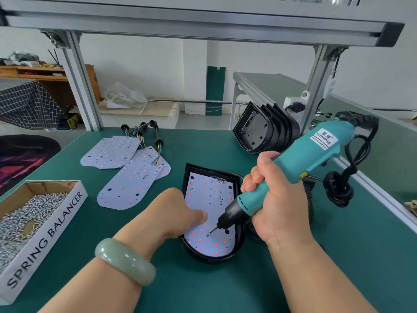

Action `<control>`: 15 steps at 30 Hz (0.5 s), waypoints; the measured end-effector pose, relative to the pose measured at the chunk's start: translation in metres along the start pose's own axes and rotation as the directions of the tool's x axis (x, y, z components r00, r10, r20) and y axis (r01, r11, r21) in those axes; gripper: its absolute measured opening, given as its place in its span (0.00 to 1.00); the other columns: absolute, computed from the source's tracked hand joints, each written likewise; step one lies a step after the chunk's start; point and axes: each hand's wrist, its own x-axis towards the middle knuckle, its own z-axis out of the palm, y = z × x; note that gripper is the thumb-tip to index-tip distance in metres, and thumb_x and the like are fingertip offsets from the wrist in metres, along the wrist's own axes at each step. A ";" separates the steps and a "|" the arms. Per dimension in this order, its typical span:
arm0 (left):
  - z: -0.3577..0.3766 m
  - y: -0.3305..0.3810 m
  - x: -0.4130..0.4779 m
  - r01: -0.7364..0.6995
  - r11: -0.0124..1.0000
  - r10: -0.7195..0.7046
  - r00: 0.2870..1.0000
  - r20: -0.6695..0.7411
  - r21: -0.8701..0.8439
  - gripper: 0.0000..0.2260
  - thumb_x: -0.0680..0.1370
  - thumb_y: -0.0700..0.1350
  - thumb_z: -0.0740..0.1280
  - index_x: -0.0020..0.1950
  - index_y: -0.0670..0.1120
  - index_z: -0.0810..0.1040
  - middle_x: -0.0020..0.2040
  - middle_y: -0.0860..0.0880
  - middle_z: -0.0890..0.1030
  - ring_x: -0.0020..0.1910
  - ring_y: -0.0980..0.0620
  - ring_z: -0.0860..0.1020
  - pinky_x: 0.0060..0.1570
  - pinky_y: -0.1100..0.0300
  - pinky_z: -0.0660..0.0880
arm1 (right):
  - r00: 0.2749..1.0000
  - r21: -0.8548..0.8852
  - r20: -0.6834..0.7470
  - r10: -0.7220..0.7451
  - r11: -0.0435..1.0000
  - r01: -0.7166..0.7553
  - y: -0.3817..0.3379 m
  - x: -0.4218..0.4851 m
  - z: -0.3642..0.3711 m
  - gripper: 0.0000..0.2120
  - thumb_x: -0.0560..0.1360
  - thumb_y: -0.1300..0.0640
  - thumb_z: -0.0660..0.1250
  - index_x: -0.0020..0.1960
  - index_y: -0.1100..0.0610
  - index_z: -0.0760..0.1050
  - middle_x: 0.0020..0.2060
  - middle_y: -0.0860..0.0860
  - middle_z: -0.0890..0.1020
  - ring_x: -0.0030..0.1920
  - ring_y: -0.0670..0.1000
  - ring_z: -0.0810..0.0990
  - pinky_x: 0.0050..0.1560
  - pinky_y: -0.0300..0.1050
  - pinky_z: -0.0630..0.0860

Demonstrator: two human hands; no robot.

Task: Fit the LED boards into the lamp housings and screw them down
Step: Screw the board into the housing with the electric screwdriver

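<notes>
**Fig.: Screw-down of LED board [209,199], head view**
Nearest us, the left hand [178,213] rests on the board's left edge, fingers curled under, thumb toward the bit; we cannot tell if it holds anything. The right hand [270,199] grasps the teal electric screwdriver [316,152], bit tip at a hole nr the board's rounded end. The board lies inside the black lamp housing [239,247] on the green table [225,290]. Left: screw box [45,227]; beyond, spare boards [128,186] w/ wires; far right, stacked housings [266,129]
</notes>
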 end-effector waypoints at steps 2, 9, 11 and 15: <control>0.001 0.003 -0.002 -0.006 0.999 0.008 0.999 -0.042 0.051 0.15 0.69 0.47 0.73 0.33 0.45 0.67 0.28 0.49 0.67 0.26 0.48 0.64 0.30 0.62 0.62 | 0.999 -0.043 0.037 -0.029 0.999 0.031 0.000 -0.001 0.003 0.09 0.70 0.60 0.66 0.32 0.49 0.74 0.24 0.48 0.69 0.24 0.48 0.67 0.30 0.40 0.69; 0.002 0.007 -0.007 -0.014 0.983 0.034 0.994 -0.105 0.184 0.21 0.70 0.48 0.72 0.33 0.47 0.58 0.27 0.51 0.59 0.24 0.50 0.57 0.25 0.62 0.55 | 0.971 -0.099 0.219 -0.099 0.987 0.123 0.001 -0.012 0.018 0.09 0.71 0.61 0.66 0.35 0.51 0.73 0.21 0.48 0.70 0.22 0.49 0.67 0.28 0.39 0.69; 0.002 0.006 -0.004 -0.016 0.990 0.026 0.997 -0.078 0.138 0.21 0.69 0.47 0.72 0.32 0.47 0.58 0.27 0.51 0.59 0.25 0.49 0.57 0.28 0.62 0.57 | 0.977 -0.100 0.200 -0.069 0.991 0.091 0.001 -0.012 0.020 0.11 0.70 0.60 0.67 0.31 0.48 0.73 0.21 0.48 0.69 0.22 0.50 0.65 0.28 0.38 0.68; 0.002 0.005 -0.001 -0.018 0.997 0.021 0.999 -0.038 0.079 0.21 0.69 0.45 0.72 0.32 0.47 0.58 0.26 0.50 0.58 0.25 0.49 0.56 0.30 0.60 0.57 | 0.979 -0.135 0.192 -0.066 0.986 0.093 0.002 -0.010 0.022 0.12 0.70 0.60 0.67 0.30 0.48 0.71 0.20 0.48 0.68 0.21 0.49 0.66 0.27 0.39 0.68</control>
